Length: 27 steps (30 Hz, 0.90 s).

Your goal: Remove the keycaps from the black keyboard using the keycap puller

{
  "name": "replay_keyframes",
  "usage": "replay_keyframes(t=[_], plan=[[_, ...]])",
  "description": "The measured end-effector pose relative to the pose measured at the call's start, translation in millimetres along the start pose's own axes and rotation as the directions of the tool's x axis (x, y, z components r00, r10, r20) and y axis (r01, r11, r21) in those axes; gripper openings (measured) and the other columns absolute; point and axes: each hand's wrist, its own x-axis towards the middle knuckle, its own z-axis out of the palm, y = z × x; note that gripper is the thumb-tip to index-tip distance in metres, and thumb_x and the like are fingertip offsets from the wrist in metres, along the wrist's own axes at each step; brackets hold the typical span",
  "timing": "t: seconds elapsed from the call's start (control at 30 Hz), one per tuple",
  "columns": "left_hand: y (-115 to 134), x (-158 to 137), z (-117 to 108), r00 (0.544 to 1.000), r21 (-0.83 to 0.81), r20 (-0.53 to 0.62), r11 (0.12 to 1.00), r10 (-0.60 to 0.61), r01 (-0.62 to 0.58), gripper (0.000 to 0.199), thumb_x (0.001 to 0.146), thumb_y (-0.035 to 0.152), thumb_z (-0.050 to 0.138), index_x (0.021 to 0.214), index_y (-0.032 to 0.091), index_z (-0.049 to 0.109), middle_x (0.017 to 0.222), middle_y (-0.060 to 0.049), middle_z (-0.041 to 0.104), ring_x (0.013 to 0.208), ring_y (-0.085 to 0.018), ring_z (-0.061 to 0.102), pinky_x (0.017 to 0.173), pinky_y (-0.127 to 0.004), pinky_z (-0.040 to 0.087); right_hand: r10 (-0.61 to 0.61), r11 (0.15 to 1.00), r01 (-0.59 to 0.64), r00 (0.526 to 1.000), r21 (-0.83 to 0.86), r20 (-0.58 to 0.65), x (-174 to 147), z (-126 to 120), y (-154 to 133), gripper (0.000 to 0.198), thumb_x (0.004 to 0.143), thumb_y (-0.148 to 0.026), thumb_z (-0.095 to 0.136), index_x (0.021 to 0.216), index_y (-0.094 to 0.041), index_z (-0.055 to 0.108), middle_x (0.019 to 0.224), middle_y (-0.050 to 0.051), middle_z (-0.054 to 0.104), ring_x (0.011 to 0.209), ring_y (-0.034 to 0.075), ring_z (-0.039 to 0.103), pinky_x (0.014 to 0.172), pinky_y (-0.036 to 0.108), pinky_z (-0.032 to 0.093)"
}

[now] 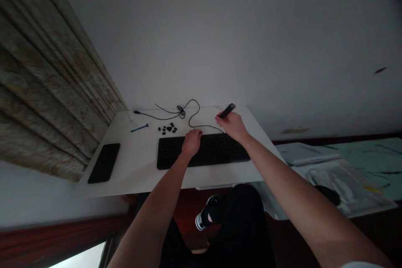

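- Both forearms come up from the bottom edge bare, no sleeve along either one
- Left hand (191, 142) bare, no glove, no ring or watch to be made out
- Right hand (233, 125) bare too, wrist plain
- A sliver of white sleeve (361, 264) shows at the right upper arm
- Dark trousers (245, 226) over the legs
- Black shoe (207, 217) with a white sole edge

Keyboard (203, 150) matt blk plastic; desk (138, 167) smooth white laminate; phone (104, 162) glossy glass; curtain (44, 92) patterned cloth.
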Motion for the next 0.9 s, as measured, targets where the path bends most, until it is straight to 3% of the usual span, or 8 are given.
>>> replay_keyframes(t=[0.07, 0.13, 0.27, 0.37, 0.5, 0.67, 0.73, 0.9], plan=[[-1, 0, 1, 1.000, -0.024, -0.024, 1.000, -0.012, 0.011, 0.023, 0.102, 0.021, 0.046, 0.113, 0.017, 0.065, 0.111, -0.010, 0.069, 0.109, -0.022, 0.061, 0.098, -0.037, 0.046, 0.172, 0.971, -0.153, 0.981, 0.186, -0.089, -8, -12, 30, 0.016, 0.079, -0.031, 0.074, 0.083, -0.015, 0.072, 0.070, 0.005, 0.071, 0.063, 0.017, 0.068, 0.061, 0.026, 0.054], [-2, 1, 1, 0.999, -0.043, -0.042, 0.999, -0.024, 0.022, 0.022, 0.102, 0.021, 0.047, 0.112, 0.017, 0.065, 0.110, -0.010, 0.069, 0.109, -0.022, 0.062, 0.098, -0.037, 0.047, 0.368, 0.878, -0.278, 0.913, 0.391, -0.176, -20, -20, 63, 0.021, 0.074, -0.032, 0.078, 0.079, -0.014, 0.069, 0.067, 0.006, 0.071, 0.056, 0.016, 0.066, 0.054, 0.025, 0.054], [-5, 3, 2, 0.997, -0.088, -0.062, 0.996, -0.037, 0.031, 0.020, 0.101, 0.020, 0.048, 0.109, 0.018, 0.066, 0.110, -0.010, 0.069, 0.108, -0.021, 0.063, 0.099, -0.036, 0.047, 0.527, 0.764, -0.301, 0.802, 0.571, -0.283, -48, -23, 117, 0.029, 0.067, -0.037, 0.082, 0.074, -0.014, 0.066, 0.064, 0.007, 0.070, 0.050, 0.015, 0.062, 0.044, 0.023, 0.048], [-5, 2, 4, 0.995, -0.139, -0.083, 0.990, -0.049, 0.037, 0.021, 0.101, 0.020, 0.048, 0.108, 0.017, 0.067, 0.110, -0.010, 0.069, 0.107, -0.020, 0.063, 0.098, -0.035, 0.048, 0.531, 0.785, -0.286, 0.768, 0.549, -0.359, -59, -18, 139, 0.030, 0.067, -0.040, 0.080, 0.071, -0.014, 0.067, 0.061, 0.004, 0.067, 0.051, 0.014, 0.059, 0.045, 0.023, 0.046], [-4, 1, 2, 0.975, -0.271, -0.170, 0.958, -0.141, 0.091, 0.020, 0.099, 0.022, 0.051, 0.107, 0.017, 0.069, 0.108, -0.009, 0.071, 0.103, -0.019, 0.065, 0.096, -0.033, 0.050, 0.495, 0.839, -0.299, 0.768, 0.456, -0.407, -59, -16, 149, 0.032, 0.068, -0.045, 0.076, 0.069, -0.014, 0.067, 0.057, 0.002, 0.065, 0.051, 0.015, 0.059, 0.047, 0.025, 0.045], [-16, 11, -24, 0.916, -0.365, -0.244, 0.905, -0.318, 0.217, 0.024, 0.097, 0.026, 0.055, 0.109, 0.014, 0.071, 0.105, -0.009, 0.074, 0.096, -0.019, 0.067, 0.091, -0.032, 0.052, 0.488, 0.843, -0.301, 0.778, 0.446, -0.396, -59, -19, 150, 0.032, 0.068, -0.046, 0.075, 0.069, -0.015, 0.067, 0.057, 0.003, 0.066, 0.051, 0.016, 0.060, 0.049, 0.027, 0.047], [-29, 14, -42, 0.925, -0.271, -0.231, 0.933, -0.301, 0.236, 0.024, 0.096, 0.028, 0.056, 0.109, 0.015, 0.072, 0.106, -0.009, 0.075, 0.096, -0.020, 0.068, 0.092, -0.033, 0.051, 0.484, 0.843, -0.292, 0.779, 0.452, -0.398, -60, -19, 149, 0.032, 0.068, -0.045, 0.075, 0.069, -0.015, 0.067, 0.058, 0.003, 0.066, 0.052, 0.017, 0.060, 0.049, 0.027, 0.047], [-64, 10, -75, 0.977, 0.122, -0.016, 0.969, -0.213, 0.213, 0.022, 0.094, 0.028, 0.058, 0.103, 0.017, 0.076, 0.107, -0.011, 0.075, 0.102, -0.024, 0.068, 0.096, -0.036, 0.050, 0.477, 0.851, -0.301, 0.786, 0.431, -0.393, -61, -18, 149, 0.032, 0.069, -0.046, 0.075, 0.068, -0.015, 0.067, 0.059, 0.004, 0.066, 0.053, 0.018, 0.061, 0.050, 0.028, 0.048]])
